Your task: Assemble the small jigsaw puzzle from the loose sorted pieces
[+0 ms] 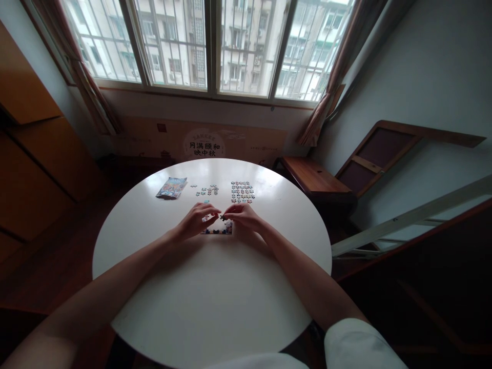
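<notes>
A partly joined jigsaw puzzle [217,231] lies on the white round table [207,292], its lower border showing between and below my hands. In my right hand [243,216], thumb and fingers pinch a small dark puzzle piece [223,217] just above the puzzle. My left hand [199,219] hovers over the puzzle's left side, fingers and thumb apart, with nothing visible between them. Both hands cover part of the puzzle. Beyond them, loose puzzle pieces [211,190] are scattered, and more puzzle pieces [242,192] sit in rows to the right.
At the table's back left lies a colourful printed packet [171,188]. A wooden bench [317,175] stands past the table's right rim. Behind the table, a printed banner [246,138] runs along the wall under the barred windows [175,46].
</notes>
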Demonstrator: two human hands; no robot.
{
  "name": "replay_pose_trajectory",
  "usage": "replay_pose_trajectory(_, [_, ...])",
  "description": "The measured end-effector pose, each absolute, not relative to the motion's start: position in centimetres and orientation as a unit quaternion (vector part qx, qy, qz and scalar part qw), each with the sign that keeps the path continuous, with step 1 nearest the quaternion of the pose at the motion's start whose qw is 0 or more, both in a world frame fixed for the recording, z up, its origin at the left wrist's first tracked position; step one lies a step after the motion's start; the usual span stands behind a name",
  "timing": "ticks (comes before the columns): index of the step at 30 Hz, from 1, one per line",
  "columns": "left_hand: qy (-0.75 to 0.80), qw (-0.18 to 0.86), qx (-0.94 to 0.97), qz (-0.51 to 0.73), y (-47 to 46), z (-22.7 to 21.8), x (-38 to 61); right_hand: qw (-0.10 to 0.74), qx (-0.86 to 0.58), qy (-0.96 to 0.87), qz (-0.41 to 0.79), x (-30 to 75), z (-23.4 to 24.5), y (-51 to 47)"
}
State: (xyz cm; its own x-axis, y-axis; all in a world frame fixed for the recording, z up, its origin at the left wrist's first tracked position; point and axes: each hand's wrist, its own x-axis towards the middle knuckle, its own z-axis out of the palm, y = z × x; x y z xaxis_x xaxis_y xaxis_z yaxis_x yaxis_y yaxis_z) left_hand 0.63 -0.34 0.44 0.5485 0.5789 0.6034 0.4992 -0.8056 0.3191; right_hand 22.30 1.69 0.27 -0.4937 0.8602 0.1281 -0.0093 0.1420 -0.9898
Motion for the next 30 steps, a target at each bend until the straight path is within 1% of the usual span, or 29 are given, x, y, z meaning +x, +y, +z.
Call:
replay_pose_trajectory(21, [0.299,0.059,0.888,0.344,-0.03,0.01,0.44,0.371,-0.316,-0.675,0.555,22.06,0.22,1.7])
replay_pose_trajectory(26, [0.306,0.061,0.881,0.354,-0.05,0.04,0.52,0.382,-0.327,-0.672,0.544,22.0,0.41,1.51])
replay_pose_trajectory(30, [0.329,0.048,0.861,0.386,0.32,0.04,0.29,0.394,-0.346,-0.652,0.548,22.05,0.55,1.3])
